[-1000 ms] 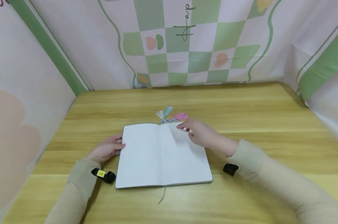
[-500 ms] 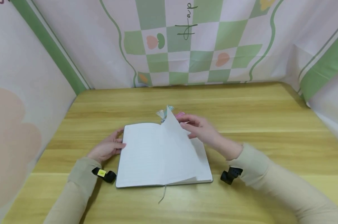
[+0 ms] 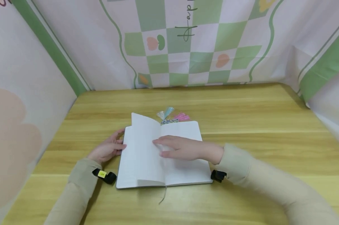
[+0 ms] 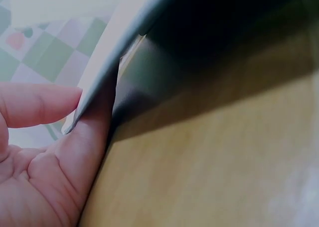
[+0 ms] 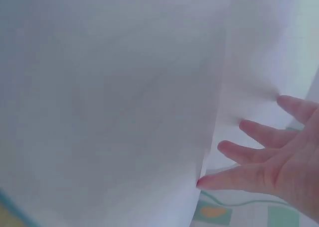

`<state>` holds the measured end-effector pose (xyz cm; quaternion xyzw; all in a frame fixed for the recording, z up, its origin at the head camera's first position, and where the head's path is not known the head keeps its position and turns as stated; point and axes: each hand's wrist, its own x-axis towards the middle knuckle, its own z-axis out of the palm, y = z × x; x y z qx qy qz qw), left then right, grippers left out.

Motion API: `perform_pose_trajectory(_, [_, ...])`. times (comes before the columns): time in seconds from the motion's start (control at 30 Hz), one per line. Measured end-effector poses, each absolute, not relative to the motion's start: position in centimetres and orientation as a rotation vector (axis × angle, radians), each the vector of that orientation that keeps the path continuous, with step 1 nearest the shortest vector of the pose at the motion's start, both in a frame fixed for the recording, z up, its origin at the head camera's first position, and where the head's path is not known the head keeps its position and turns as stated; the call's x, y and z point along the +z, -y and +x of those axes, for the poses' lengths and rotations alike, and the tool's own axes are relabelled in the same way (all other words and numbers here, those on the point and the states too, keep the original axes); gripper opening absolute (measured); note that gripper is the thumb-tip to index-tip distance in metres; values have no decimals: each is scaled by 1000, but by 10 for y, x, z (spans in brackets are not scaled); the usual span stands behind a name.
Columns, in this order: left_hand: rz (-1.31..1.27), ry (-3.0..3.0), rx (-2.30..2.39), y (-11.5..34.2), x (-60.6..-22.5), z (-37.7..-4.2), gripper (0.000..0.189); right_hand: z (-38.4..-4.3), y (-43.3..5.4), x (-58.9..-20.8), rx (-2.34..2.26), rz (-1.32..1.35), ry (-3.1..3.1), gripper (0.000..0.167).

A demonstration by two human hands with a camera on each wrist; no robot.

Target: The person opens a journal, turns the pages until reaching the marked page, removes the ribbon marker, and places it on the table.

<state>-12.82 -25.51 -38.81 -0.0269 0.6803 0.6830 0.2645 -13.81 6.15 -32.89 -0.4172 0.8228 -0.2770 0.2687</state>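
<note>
An open notebook (image 3: 186, 173) with blank-looking white pages lies on the wooden table. Its left cover edge is pinched by my left hand (image 3: 106, 150), thumb on top and fingers beneath; the left wrist view shows that edge raised off the wood above the fingers (image 4: 82, 152). A page (image 3: 145, 150) stands partly lifted over the left side. Against that page, near the spine, my right hand (image 3: 186, 148) reaches with extended fingers. The right wrist view has the fingers (image 5: 249, 157) spread, with tips at the paper.
Beyond the notebook's top edge lie a patterned strip (image 3: 169, 121), a pink tassel (image 3: 182, 117) and a pale blue tassel (image 3: 168, 111). A thin ribbon (image 3: 164, 196) hangs from the bottom of the spine. Printed cloth (image 3: 203, 59) borders the table (image 3: 256, 109).
My right hand has lifted a page from the right side and swept it left across the spine, its fingers now extended. My left hand stays on the notebook's left edge.
</note>
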Motion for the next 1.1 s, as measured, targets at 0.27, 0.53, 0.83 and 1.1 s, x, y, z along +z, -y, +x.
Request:
perform_pose_trajectory(0.27, [-11,-1800,1870,252,-389,-127,75,-129,-42,-338,-425,-1021,-2292,58])
perform_pose_trajectory(0.53, [-56,-1814,1871,252,-391,-128,53,-123,-29,-347,-190,-1056,-2369,65])
perform_pose_trajectory(0.83, [-105,-1801,1861,257,-391,-126,55,-121,-23,-347,-53,-1067,-2388,65])
perform_pose_trajectory(1.1, [-77,-1839,1801,254,-387,-124,69,-127,-32,-341,-23,-1104,-2356,75])
